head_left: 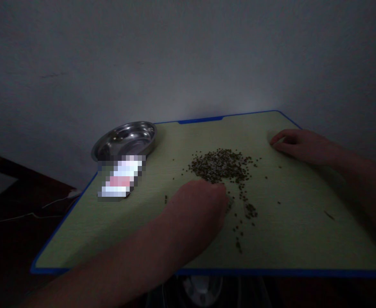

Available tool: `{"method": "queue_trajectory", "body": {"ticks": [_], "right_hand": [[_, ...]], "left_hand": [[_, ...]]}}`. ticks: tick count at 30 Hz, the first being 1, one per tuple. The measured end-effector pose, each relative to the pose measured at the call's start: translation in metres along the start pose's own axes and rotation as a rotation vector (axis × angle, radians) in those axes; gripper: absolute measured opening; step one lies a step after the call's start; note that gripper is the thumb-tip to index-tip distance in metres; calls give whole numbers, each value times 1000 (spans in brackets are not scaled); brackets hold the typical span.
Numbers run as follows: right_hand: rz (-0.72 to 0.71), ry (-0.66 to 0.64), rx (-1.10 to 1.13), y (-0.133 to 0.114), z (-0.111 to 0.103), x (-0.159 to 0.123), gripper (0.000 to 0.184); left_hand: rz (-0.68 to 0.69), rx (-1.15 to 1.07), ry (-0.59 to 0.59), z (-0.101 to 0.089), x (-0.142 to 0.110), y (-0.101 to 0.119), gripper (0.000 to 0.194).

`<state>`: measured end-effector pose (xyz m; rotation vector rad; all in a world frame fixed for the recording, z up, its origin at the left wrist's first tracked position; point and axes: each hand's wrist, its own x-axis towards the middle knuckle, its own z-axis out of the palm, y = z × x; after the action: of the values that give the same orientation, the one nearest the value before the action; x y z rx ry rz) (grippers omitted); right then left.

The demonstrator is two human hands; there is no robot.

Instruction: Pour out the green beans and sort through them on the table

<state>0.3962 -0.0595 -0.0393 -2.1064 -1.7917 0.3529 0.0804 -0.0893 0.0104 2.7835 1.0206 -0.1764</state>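
A loose pile of small dark seeds or beans (221, 164) lies in the middle of a pale green board (200, 134) with a blue rim. At the near side of the pile, my left hand (200, 207) is closed and palm down, its fingertips hidden beneath it. Just right of it, a smaller cluster of the grains (250, 210) trails toward the front. Over at the right side rests my right hand (303, 145), its thumb and finger tips brought together. Whether anything small is pinched there cannot be seen.
A shiny steel bowl (126, 139) stands at the back left. In front of it lies a bright, pixelated flat object (122, 177), perhaps a phone. Stray grains dot the board. A grey wall (188, 64) rises behind; white cables (30, 216) run at left.
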Motion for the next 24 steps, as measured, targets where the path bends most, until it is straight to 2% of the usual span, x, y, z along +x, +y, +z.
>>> {"method": "queue_trajectory", "body": {"ticks": [4,9,18,24], "right_hand": [[-11,5,8,0,0,0,32],[-19,9,10,2,1,1,31],[-5,-3,0,-2,0,0,31],[0,-3,-1,-2,0,0,30]], "left_hand": [[34,-45,9,-3,1,-4,27],[-33,-148,-43,-7,-10,-4,28],[76,-124,-51,-1,-16,1,24],[55,-116,-25,2,-16,3,23]]}}
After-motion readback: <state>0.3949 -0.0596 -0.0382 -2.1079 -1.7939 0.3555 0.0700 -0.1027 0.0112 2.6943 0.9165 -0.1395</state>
